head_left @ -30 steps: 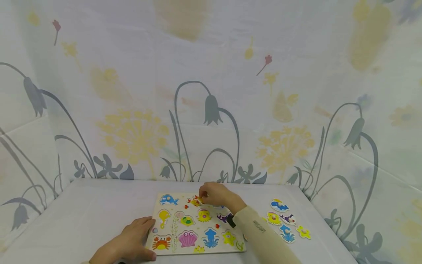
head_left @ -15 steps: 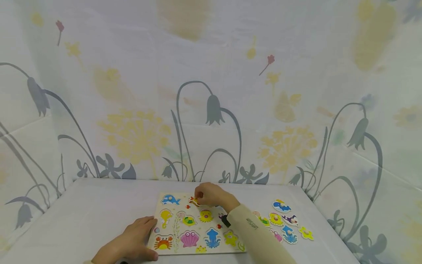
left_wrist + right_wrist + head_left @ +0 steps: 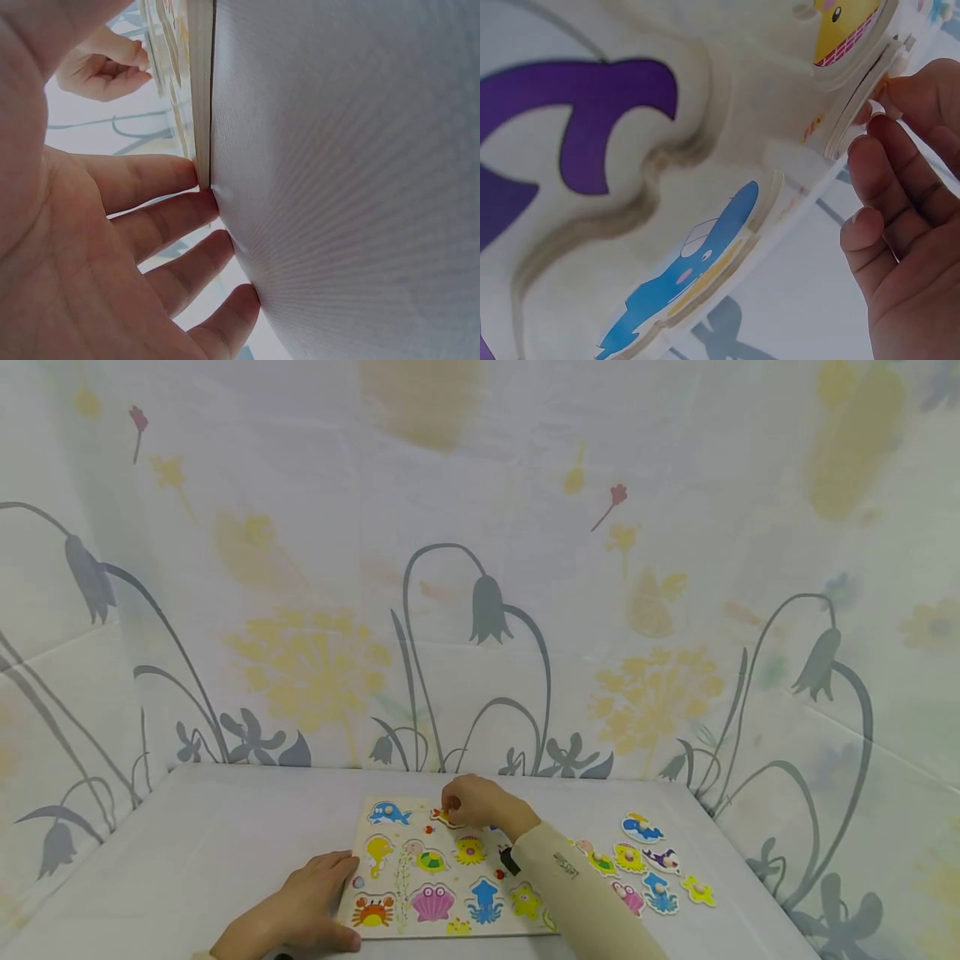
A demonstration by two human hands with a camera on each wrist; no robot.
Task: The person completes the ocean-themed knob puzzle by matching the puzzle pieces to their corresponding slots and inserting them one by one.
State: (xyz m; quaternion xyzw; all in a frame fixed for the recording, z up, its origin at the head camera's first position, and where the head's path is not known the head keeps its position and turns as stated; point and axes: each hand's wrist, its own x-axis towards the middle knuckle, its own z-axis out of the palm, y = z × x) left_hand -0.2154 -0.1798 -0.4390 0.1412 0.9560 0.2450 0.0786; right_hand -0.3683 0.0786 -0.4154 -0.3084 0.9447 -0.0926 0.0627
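Note:
A wooden peg puzzle board (image 3: pixel 420 927) with sea-animal pictures lies on the table. At its far edge my right hand (image 3: pixel 480 802) pinches a red-and-yellow fish puzzle piece (image 3: pixel 442 816), whose picture is mostly covered by the fingers. In the right wrist view the piece (image 3: pixel 862 97) appears edge-on, at the board's surface; whether it sits fully in its recess I cannot tell. My left hand (image 3: pixel 303 902) rests at the board's left edge. Its fingers (image 3: pixel 161 221) are extended in the left wrist view, some touching the board's side (image 3: pixel 201 97), others against the white tabletop.
Right of the board lie several loose knobbed pieces, among them a blue whale (image 3: pixel 642 827), a yellow starfish (image 3: pixel 698 890) and a blue squid (image 3: pixel 660 893). A blue knobbed whale piece (image 3: pixel 388 812) sits at the board's upper left. A patterned curtain (image 3: pixel 480 693) hangs behind the table.
My right hand has shifted slightly left over the board with the fish piece, which now covers more of the fish picture. The left hand stays at the board's edge. The head view has turned slightly.

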